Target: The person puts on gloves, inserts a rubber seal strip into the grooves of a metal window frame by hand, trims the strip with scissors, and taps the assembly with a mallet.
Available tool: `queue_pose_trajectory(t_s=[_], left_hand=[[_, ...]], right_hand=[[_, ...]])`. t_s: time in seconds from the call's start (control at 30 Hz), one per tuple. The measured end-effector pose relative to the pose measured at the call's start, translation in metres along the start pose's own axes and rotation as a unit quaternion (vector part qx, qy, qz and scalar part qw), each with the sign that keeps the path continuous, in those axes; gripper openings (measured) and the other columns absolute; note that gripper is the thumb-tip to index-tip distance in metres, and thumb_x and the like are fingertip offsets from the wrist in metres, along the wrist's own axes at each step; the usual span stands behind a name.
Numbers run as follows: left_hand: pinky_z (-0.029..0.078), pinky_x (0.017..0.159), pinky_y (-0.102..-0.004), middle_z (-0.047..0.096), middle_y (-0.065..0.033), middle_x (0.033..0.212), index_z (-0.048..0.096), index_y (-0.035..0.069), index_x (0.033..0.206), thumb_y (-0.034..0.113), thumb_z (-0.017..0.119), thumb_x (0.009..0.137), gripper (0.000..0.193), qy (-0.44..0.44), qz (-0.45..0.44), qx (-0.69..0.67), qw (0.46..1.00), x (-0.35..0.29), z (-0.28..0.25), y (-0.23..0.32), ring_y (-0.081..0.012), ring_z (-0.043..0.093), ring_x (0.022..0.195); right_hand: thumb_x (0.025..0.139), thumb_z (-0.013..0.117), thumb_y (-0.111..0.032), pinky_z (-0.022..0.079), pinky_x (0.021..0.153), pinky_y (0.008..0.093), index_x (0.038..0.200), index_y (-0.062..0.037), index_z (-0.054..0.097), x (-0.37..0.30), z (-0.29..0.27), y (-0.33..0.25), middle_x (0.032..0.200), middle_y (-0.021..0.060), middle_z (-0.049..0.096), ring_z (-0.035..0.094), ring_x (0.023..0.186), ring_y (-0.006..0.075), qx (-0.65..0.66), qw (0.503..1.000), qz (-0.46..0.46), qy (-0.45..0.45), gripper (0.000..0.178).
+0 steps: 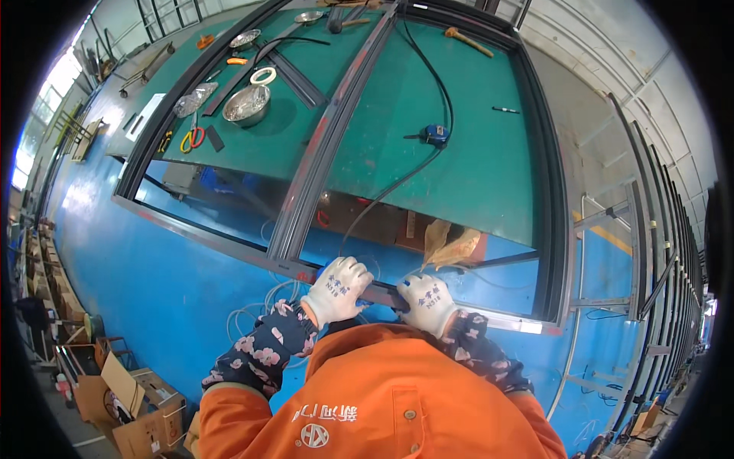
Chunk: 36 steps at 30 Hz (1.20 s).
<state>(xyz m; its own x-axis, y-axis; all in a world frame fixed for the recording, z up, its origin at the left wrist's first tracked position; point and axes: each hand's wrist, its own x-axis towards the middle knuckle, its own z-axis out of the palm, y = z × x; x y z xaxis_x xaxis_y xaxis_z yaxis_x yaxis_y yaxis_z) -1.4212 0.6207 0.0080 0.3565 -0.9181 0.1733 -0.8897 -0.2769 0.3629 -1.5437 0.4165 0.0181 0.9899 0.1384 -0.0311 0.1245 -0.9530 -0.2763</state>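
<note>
A large dark grey metal window frame (307, 176) lies across a green-topped table (489, 153), its near rail overhanging the edge towards me. My left hand (338, 291), in a white glove with blue fingertips, is closed around that near rail just right of the middle bar. A short way to the right, my right hand (427, 303), gloved alike, is closed on the same rail. A dark piece shows beside its fingers; what it is cannot be made out. From the table, a black rubber strip (394, 186) curves down towards my left hand. Both sets of fingertips are partly hidden.
On the table lie a blue tape measure (436, 135), a mallet (468, 41), a marker (505, 110), a metal bowl (247, 105), a tape roll (263, 76) and scissors (193, 139). Cardboard boxes (138, 405) stand at lower left; metal frames (657, 222) lean at right.
</note>
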Motion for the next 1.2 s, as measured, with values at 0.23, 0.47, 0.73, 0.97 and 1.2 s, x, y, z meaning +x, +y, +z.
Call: queue_pose_trajectory(t_s=[0.23, 0.47, 0.73, 0.97, 1.2], left_hand=[[0.043, 0.090, -0.0388, 0.059, -0.0091, 0.101, 0.063, 0.009, 0.099, 0.024, 0.077, 0.067, 0.037, -0.003, 0.007, 0.010, 1.000, 0.008, 0.006, 0.006, -0.0288, 0.053, 0.096], [0.043, 0.091, -0.0395, 0.059, -0.0086, 0.102, 0.063, 0.010, 0.101, 0.025, 0.076, 0.067, 0.039, 0.035, 0.028, -0.020, 0.999, 0.014, 0.014, 0.008, -0.0288, 0.054, 0.097], [0.036, 0.109, -0.0430, 0.064, -0.0049, 0.111, 0.066, 0.011, 0.112, 0.036, 0.082, 0.056, 0.063, -0.046, -0.039, 0.072, 0.996, -0.042, -0.070, -0.075, -0.0260, 0.054, 0.117], [0.027, 0.119, -0.0511, 0.069, -0.0032, 0.090, 0.073, 0.012, 0.098, 0.029, 0.085, 0.049, 0.053, -0.033, -0.061, 0.141, 0.987, -0.059, -0.085, -0.091, -0.0268, 0.057, 0.117], [0.025, 0.120, -0.0515, 0.068, -0.0030, 0.101, 0.070, 0.013, 0.108, 0.030, 0.081, 0.057, 0.055, -0.087, -0.086, 0.173, 0.977, -0.056, -0.089, -0.071, -0.0263, 0.057, 0.116]], right_hand=[[0.076, 0.070, -0.026, 0.052, 0.076, 0.0430, 0.088, -0.0066, 0.066, 0.018, -0.007, -0.015, 0.091, 0.0152, 0.065, 0.063, 0.080, 0.0348, -0.002, 1.000, -0.018, -0.014, 0.023], [0.077, 0.070, -0.022, 0.052, 0.077, 0.0426, 0.093, -0.0070, 0.065, 0.016, -0.008, -0.019, 0.091, 0.0154, 0.065, 0.063, 0.083, 0.0355, -0.022, 0.998, 0.040, -0.034, 0.023], [0.073, 0.077, -0.030, 0.050, 0.082, 0.0441, 0.095, -0.0078, 0.064, -0.056, -0.034, 0.027, 0.097, 0.0138, 0.065, 0.061, 0.090, 0.0340, -0.025, 0.992, 0.112, -0.045, 0.034], [0.068, 0.078, -0.035, 0.051, 0.079, 0.0438, 0.086, -0.0083, 0.066, -0.099, -0.045, 0.051, 0.087, 0.0131, 0.062, 0.059, 0.086, 0.0340, -0.061, 0.981, 0.185, 0.008, 0.035], [0.071, 0.078, -0.035, 0.048, 0.081, 0.0439, 0.095, -0.0065, 0.066, -0.078, -0.039, 0.032, 0.095, 0.0158, 0.063, 0.059, 0.089, 0.0342, -0.023, 0.989, 0.141, -0.043, 0.040]])
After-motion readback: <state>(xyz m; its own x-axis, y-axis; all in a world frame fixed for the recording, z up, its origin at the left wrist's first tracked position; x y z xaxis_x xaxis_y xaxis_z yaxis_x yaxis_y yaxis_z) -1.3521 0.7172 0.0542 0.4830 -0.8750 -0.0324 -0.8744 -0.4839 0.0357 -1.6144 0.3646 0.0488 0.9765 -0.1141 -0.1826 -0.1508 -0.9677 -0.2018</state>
